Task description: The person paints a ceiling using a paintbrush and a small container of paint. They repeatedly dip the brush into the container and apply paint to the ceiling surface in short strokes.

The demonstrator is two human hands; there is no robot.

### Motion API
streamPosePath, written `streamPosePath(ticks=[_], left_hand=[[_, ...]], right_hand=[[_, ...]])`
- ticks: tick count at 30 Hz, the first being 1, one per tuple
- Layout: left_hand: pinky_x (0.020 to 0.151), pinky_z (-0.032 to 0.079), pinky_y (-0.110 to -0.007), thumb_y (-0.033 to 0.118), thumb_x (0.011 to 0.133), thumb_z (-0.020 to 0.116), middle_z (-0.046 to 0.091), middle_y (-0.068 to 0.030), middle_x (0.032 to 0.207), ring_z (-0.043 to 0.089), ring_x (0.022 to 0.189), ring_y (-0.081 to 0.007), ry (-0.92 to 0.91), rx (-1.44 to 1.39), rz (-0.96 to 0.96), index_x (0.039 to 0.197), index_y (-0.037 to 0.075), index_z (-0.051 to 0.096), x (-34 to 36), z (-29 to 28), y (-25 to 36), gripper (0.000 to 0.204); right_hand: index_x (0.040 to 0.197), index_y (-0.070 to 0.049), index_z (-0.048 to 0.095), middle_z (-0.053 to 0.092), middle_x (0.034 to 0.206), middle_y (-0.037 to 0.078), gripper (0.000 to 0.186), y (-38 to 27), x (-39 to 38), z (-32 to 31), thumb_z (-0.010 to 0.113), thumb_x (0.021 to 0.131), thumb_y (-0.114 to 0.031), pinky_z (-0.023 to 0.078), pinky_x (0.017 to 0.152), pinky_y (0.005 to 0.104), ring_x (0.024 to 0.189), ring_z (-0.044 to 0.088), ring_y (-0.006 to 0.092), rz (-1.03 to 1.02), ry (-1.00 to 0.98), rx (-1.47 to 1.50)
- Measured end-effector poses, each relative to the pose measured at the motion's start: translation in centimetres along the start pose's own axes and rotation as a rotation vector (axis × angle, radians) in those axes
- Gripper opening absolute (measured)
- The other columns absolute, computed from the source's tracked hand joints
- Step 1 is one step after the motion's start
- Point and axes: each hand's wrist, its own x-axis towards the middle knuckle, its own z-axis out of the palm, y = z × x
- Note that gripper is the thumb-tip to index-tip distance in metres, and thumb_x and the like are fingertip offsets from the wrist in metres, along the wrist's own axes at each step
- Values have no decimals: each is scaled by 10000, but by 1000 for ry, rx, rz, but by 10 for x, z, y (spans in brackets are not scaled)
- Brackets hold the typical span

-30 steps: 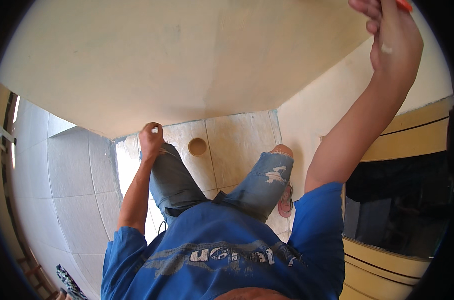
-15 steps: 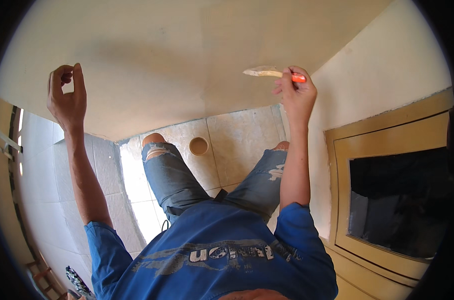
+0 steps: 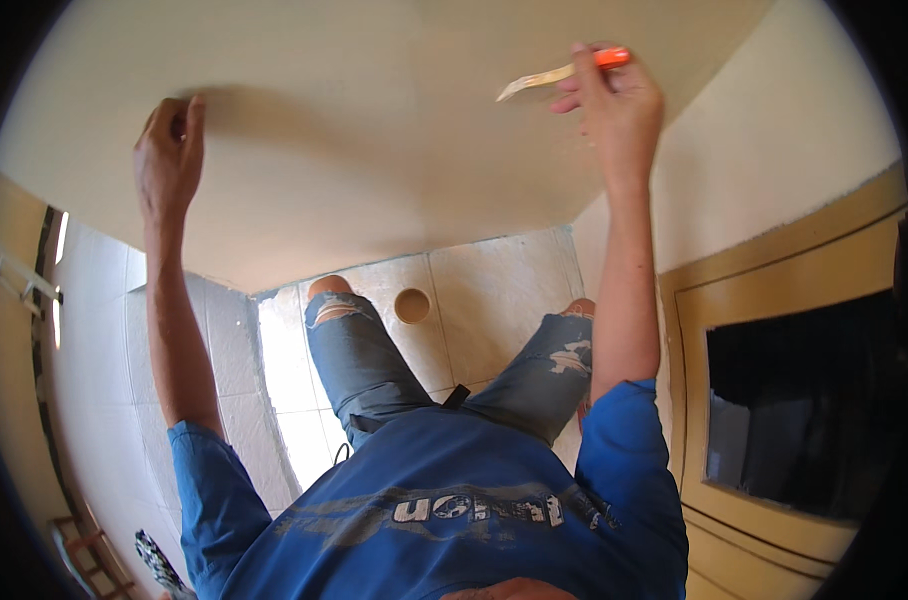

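A paintbrush (image 3: 546, 79) with an orange handle end and a pale, paint-coated head is pinched in my right hand (image 3: 624, 115), its tip pointing left. The brush is up against or just in front of the beige wall (image 3: 374, 130); I cannot tell whether the tip touches. My left hand (image 3: 168, 165) is raised before the same wall at the left, fingers curled in, with nothing visible in them. A soft shadow lies on the wall beside it. On the tiled floor between my feet stands a small round tub (image 3: 412, 306) of beige liquid.
At the right, a cream side wall (image 3: 754, 170) meets the painted wall in a corner. Below it is a yellow-brown frame (image 3: 689, 400) around a dark pane. Grey tiles (image 3: 224, 330) cover the left, with a wooden piece of furniture (image 3: 89, 555) at the lower left.
My right hand has moved up and slightly right with the paintbrush, whose tip now slants downward. My left hand has shifted right and a little up, its fingers curled more tightly.
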Motion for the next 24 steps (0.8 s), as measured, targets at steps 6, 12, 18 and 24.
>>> streamPosePath(ticks=[6,12,18,24], left_hand=[[647,456,-394,378,1071,526,577,-175,754,529,664,-254,-31,-38,-59,919,-4,607,-4,-15,8,419],[633,471,-392,447,1074,500,567,-148,726,531,634,-228,-10,-34,59,884,10,610,-4,-17,-9,489],[741,485,-339,484,1073,493,609,-129,821,545,744,-176,-114,12,41,1099,33,660,-5,-23,-18,481],[746,493,-323,512,1063,501,646,-101,859,567,744,-166,-160,6,70,1147,55,681,4,-9,-36,499]], right_hand=[[1007,8,668,726,773,103,294,-67,11,-16,676,1004,-286,407,432,193,572,693,135,-161,89,-36],[958,41,683,737,769,118,321,-71,-19,-47,710,971,-278,386,435,216,586,705,147,-199,228,78],[1036,30,629,672,746,108,116,26,-138,-44,572,1014,-69,422,430,214,509,639,141,28,177,279],[1076,5,637,657,786,59,114,157,-232,-3,573,1003,-56,513,518,242,613,633,100,412,-236,277]])
